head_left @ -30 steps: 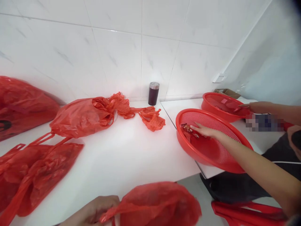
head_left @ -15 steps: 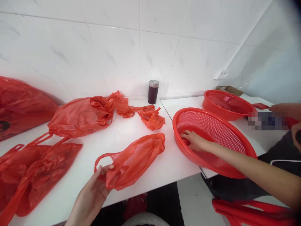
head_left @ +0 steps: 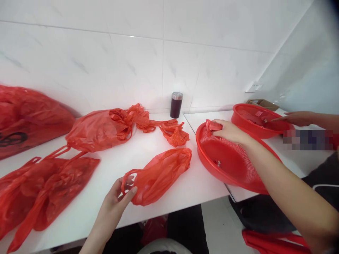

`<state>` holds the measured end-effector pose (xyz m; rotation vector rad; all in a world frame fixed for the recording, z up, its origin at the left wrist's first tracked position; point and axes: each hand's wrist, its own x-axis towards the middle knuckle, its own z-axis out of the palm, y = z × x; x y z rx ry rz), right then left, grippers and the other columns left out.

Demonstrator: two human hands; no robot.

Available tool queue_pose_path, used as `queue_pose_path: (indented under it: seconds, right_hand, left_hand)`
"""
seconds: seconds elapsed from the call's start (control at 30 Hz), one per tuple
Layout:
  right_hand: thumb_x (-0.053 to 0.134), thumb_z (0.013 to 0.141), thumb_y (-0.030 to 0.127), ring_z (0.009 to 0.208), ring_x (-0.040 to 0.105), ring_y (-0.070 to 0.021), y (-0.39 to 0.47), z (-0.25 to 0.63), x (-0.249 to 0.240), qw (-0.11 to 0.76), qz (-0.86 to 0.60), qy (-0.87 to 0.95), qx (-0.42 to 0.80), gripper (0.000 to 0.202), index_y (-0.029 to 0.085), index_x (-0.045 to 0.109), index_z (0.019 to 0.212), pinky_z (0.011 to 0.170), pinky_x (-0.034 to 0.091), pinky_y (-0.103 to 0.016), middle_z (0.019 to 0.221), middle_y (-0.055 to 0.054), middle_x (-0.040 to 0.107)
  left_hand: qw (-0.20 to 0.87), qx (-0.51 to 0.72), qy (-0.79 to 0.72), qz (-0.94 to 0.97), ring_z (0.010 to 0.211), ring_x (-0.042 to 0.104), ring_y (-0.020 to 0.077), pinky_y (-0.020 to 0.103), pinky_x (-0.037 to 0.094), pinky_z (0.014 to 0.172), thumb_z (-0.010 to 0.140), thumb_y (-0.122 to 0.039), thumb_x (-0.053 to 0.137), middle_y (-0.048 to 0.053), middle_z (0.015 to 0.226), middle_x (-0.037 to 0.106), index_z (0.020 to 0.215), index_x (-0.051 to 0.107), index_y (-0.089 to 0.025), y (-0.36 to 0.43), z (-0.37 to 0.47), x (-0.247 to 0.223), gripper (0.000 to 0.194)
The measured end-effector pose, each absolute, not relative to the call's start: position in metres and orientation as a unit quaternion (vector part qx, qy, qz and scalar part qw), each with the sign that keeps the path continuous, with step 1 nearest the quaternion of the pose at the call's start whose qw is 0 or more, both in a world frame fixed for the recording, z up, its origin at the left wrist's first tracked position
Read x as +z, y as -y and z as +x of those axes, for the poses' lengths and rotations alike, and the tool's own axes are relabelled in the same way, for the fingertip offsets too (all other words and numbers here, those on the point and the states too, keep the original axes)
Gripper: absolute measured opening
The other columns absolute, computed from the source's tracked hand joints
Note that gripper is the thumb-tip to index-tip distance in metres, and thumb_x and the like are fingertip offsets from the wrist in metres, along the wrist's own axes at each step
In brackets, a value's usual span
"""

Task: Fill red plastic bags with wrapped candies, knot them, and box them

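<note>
My left hand (head_left: 120,194) is closed on the handle end of a red plastic bag (head_left: 161,178), thumb in front and fingers behind the loop. The bag lies on its side on the white table, its mouth less spread than before. Over the near red basket (head_left: 205,160), my right hand (head_left: 229,131) grips a small red packet (head_left: 213,126) by the far rim; its contents cannot be made out. A small light-coloured bit (head_left: 219,163) lies inside that basket.
Several filled red bags (head_left: 92,130) lie to the left, with a crumpled red bag (head_left: 174,133) at the middle. By the wall stands a dark tumbler (head_left: 176,106). A co-worker's hand (head_left: 293,118) reaches over a second red basket (head_left: 254,131) at right.
My right hand has lifted from inside the basket with the red packet in its fingers. My left thumb has shifted onto the bag's front. A co-worker's hand has moved over the far basket.
</note>
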<state>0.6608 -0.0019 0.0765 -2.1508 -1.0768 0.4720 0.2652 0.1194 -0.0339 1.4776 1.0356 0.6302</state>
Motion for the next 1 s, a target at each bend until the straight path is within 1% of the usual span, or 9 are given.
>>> queue_pose_path:
  seconds: [0.1,0.23,0.37,0.47,0.57,0.67,0.83,0.93,1.0]
  right_hand:
    - [0.060,0.066,0.018,0.082,0.067,-0.0204,-0.001,0.605,0.093,0.441,-0.703,0.479,0.287,0.034,0.024,0.061,0.099,0.062,0.052,-0.028,0.102,-0.003,0.068]
    - [0.062,0.065,0.014,0.098,0.066,-0.0224,-0.023,0.528,0.056,0.406,-0.578,0.583,0.402,0.034,0.032,0.065,0.094,0.084,0.055,-0.035,0.103,0.003,0.068]
    - [0.062,0.068,0.017,0.095,0.067,-0.0220,-0.052,0.499,-0.011,0.383,-0.574,0.611,0.388,0.037,0.036,0.064,0.100,0.084,0.058,-0.037,0.102,0.005,0.067]
    - [0.062,0.065,0.012,0.102,0.065,-0.0233,-0.070,0.499,-0.050,0.369,-0.617,0.636,0.282,0.044,0.038,0.064,0.101,0.092,0.057,-0.039,0.113,0.003,0.062]
    - [0.059,0.068,0.012,0.107,0.063,-0.0252,-0.080,0.499,-0.064,0.344,-0.658,0.638,0.205,0.048,0.041,0.064,0.106,0.092,0.057,-0.041,0.116,0.002,0.061]
    - [0.063,0.072,0.019,0.111,0.061,-0.0314,-0.079,0.496,-0.047,0.312,-0.707,0.607,0.186,0.052,0.041,0.058,0.119,0.090,0.056,-0.049,0.117,0.000,0.063]
    - [0.068,0.078,0.049,0.121,0.054,-0.0330,-0.040,0.511,0.029,0.323,-0.709,0.598,0.190,0.053,0.043,0.052,0.128,0.097,0.050,-0.051,0.134,0.002,0.056]
    - [0.056,0.088,0.048,0.110,0.061,-0.0273,-0.006,0.556,0.060,0.345,-0.751,0.542,0.151,0.034,0.033,0.061,0.117,0.094,0.051,-0.046,0.122,-0.002,0.065]
    - [0.057,0.086,0.046,0.109,0.061,-0.0298,0.013,0.596,0.061,0.301,-0.813,0.491,0.080,0.036,0.028,0.061,0.117,0.093,0.050,-0.048,0.119,-0.007,0.065]
  left_hand:
    - [0.641,0.258,-0.409,0.596,0.103,0.057,0.0254,0.033,0.046,0.085,0.079,-0.050,0.067,0.007,0.103,0.067,0.106,0.069,-0.020,-0.120,0.273,-0.034,0.040]
    - [0.745,0.284,-0.361,0.484,0.088,0.057,0.0204,0.030,0.048,0.074,0.083,-0.050,0.062,0.005,0.088,0.063,0.100,0.073,-0.019,-0.122,0.289,-0.029,0.037]
    - [0.802,0.327,-0.316,0.388,0.084,0.057,0.0165,0.031,0.050,0.075,0.089,-0.054,0.051,0.005,0.104,0.064,0.131,0.057,-0.030,-0.123,0.299,-0.021,0.049]
    - [0.732,0.383,-0.326,0.460,0.095,0.057,0.0183,0.035,0.051,0.083,0.092,-0.055,0.045,0.006,0.127,0.056,0.139,0.048,-0.035,-0.122,0.298,-0.021,0.052]
    - [0.567,0.446,-0.350,0.598,0.117,0.050,0.0246,0.037,0.048,0.091,0.091,-0.054,0.046,0.007,0.142,0.045,0.129,0.059,-0.030,-0.116,0.292,-0.021,0.046]
    - [0.507,0.449,-0.341,0.652,0.122,0.048,0.0281,0.038,0.047,0.093,0.091,-0.053,0.047,0.007,0.146,0.042,0.120,0.066,-0.027,-0.111,0.286,-0.017,0.044]
    - [0.590,0.391,-0.362,0.606,0.118,0.051,0.0277,0.036,0.049,0.086,0.091,-0.052,0.046,0.008,0.140,0.051,0.127,0.061,-0.028,-0.112,0.277,-0.006,0.046]
    - [0.595,0.372,-0.379,0.603,0.119,0.050,0.0288,0.036,0.048,0.088,0.089,-0.054,0.050,0.008,0.136,0.055,0.118,0.066,-0.025,-0.114,0.274,-0.005,0.044]
    - [0.581,0.361,-0.389,0.617,0.117,0.052,0.0292,0.037,0.045,0.094,0.086,-0.054,0.054,0.009,0.124,0.061,0.108,0.071,-0.024,-0.113,0.272,-0.007,0.040]
